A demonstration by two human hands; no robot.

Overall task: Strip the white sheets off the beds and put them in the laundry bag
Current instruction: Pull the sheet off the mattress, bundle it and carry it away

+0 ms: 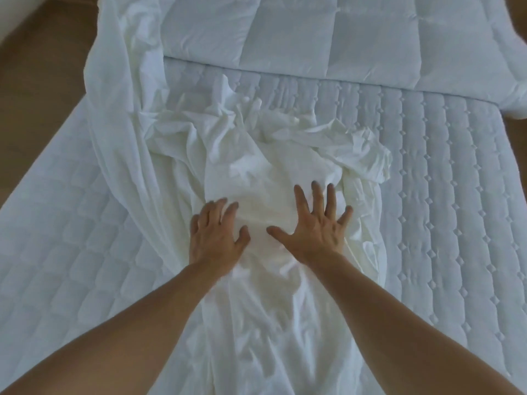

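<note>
Your left hand (217,234) and right hand (316,223) press flat, fingers spread, on the bunched white sheet (256,155). It lies rumpled along the bare quilted mattress (442,172) (a duvet (328,38) sits beyond).

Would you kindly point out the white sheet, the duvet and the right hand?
white sheet (273,155), head view, its crumpled middle.
duvet (328,32), head view, a quilted panel at the far end.
right hand (316,226), head view, the back of the hand.

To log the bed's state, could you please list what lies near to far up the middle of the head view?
left hand and right hand resting on the white sheet → its bunched far end → bare quilted mattress → folded duvet
</note>
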